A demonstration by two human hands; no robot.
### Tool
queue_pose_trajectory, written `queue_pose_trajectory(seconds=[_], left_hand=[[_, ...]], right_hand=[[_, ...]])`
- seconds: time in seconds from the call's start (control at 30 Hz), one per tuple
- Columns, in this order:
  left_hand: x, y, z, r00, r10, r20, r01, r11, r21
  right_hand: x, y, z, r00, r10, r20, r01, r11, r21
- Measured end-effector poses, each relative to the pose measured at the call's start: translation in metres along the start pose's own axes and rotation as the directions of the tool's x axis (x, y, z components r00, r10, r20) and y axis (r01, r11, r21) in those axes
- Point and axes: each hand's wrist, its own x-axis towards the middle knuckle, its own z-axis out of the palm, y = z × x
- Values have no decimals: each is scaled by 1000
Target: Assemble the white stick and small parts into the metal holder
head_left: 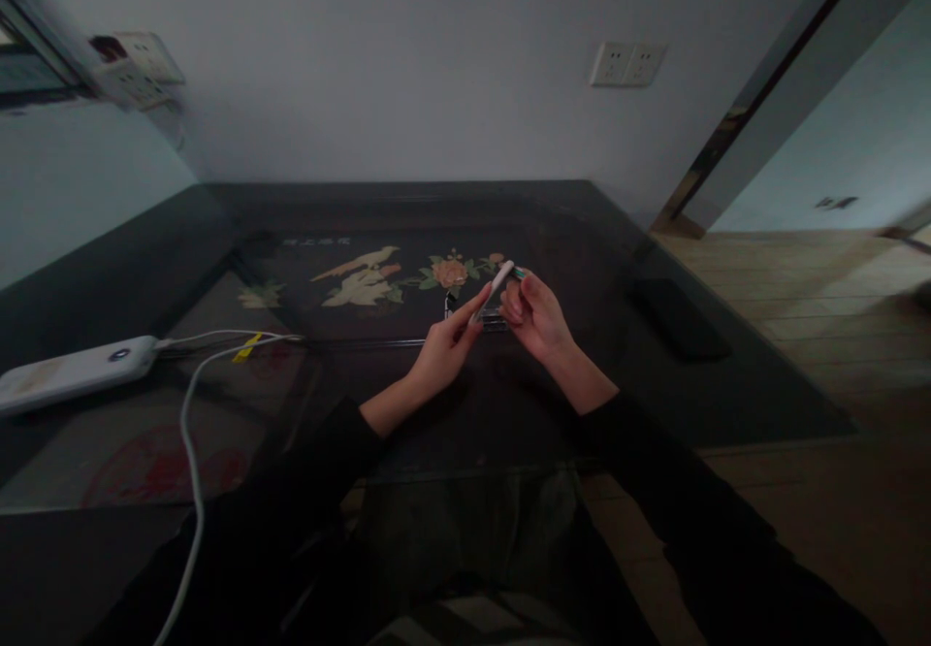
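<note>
1. Left grip [445, 347] first: closed, thumb and fingers pinching the lower end of a slim white stick [501, 275].
2. Now the right grip [539, 316], closed too, fingertips nipped on a small teal piece [519, 274] right at the stick's far end.
3. Here's the line that matters: the stick's long axis slants from the left fingers up and rightward, away from the body, its far end just beside the right fingertips.
4. So the left hand has the near end, and the right hand is the closer one to the far end. Whether the teal piece touches the stick or merely sits against it in view, I can't tell.
5. The stick is over the middle of the dark surface [465, 423], held between the two hands, beside the printed flower [449, 272].
6. Just below it, partly covered by the hands, a shiny item [496, 324] peeks out, too dim to name.
7. Well off to the right, a black slab [680, 318] lies flat.
</note>
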Motion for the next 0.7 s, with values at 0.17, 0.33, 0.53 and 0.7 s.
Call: queue_pose_trajectory(seconds=[0.17,0.33,0.53,0.7], left_hand=[[-3,2,3,999,21,39,-22,1000,13],[-3,0,4,998,40,52,-41,999,22],[-1,-5,2,1000,18,22,-19,999,44],[0,-4,0,1000,19,6,-19,999,42]], right_hand=[[1,2,-2,999,14,-43,-15,1000,-24],[1,4,-3,999,16,-37,-16,1000,-1],[1,3,-1,1000,-4,-22,4,1000,1],[1,0,1,1000,5,-7,-5,1000,-16]])
